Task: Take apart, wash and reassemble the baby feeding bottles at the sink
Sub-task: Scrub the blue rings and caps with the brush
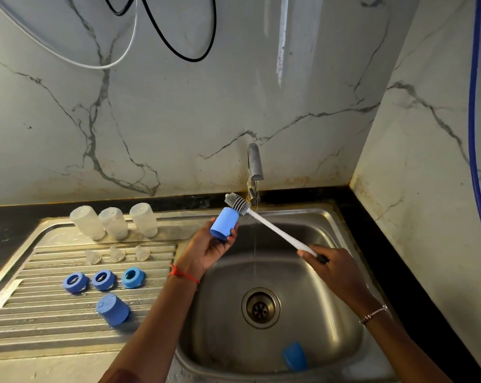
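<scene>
Left hand (pixel 209 248) first: its fingers (pixel 232 236) are curled round a blue cap (pixel 224 223), pinching it by the sides, just left of centre frame over the sink's (pixel 344 272) left rim. The right hand (pixel 333 265) is right of centre, fingers (pixel 305 254) wrapped round the very tail of the brush (pixel 275 230) handle. The grey brush head (pixel 236 203) sits at the cap's upper end, but I can't tell if it's actually touching.

Stuff I'd worry about:

- That cap looks smooth and probably wet, and only fingertips hold it. One firm shove from the brush could pop it out into the basin, toward the drain (pixel 261 308).
- Gripping a long handle at its far end gives sloppy control of the head. It could skid off the cap and flick water around.
- The tap (pixel 254 164) is running a thin stream just behind the handle, so a swing through it could spray the washed-looking parts on the drainboard (pixel 26 335) at left — three clear bottles (pixel 113 222), three teats (pixel 117 254), three blue rings (pixel 104 280).
- The left forearm passes close to the rings and to another cap (pixel 112 309) lower left, so a careless pull-back could knock them.
- A third cap (pixel 294 356) lies at the bottom right of the basin — easy to forget.
</scene>
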